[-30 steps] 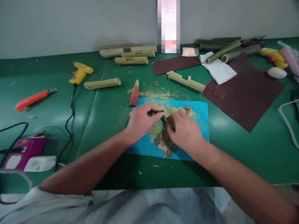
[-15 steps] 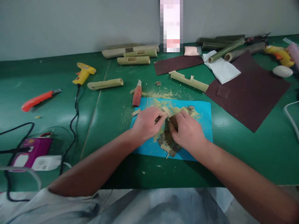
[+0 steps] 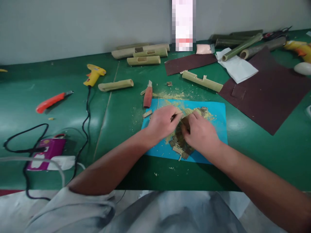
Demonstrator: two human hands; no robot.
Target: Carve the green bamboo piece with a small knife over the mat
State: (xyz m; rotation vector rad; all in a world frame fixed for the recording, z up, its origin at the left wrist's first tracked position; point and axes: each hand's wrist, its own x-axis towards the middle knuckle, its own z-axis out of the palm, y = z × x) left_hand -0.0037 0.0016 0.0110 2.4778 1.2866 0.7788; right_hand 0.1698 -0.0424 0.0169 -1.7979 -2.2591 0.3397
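Both hands meet over a blue mat (image 3: 213,111) strewn with yellowish sawdust. My left hand (image 3: 163,123) is closed in a pinch on a small bamboo piece, mostly hidden by the fingers. My right hand (image 3: 200,131) is closed on a small dark piece of sandpaper pressed against it. Under the hands lies a pile of small cut bamboo chips (image 3: 179,148). A red-handled knife (image 3: 147,95) lies just beyond the mat's far left corner.
On the green table (image 3: 121,123): a yellow glue gun (image 3: 93,73) with a black cord, an orange utility knife (image 3: 50,102), several bamboo tubes (image 3: 143,53), a notched bamboo piece (image 3: 202,81), dark sandpaper sheets (image 3: 269,94), white paper (image 3: 239,68), a purple box (image 3: 47,152).
The view has shifted, so everything sits further right and higher in frame. The hands stay together over the mat, with only small movements of the fingers.
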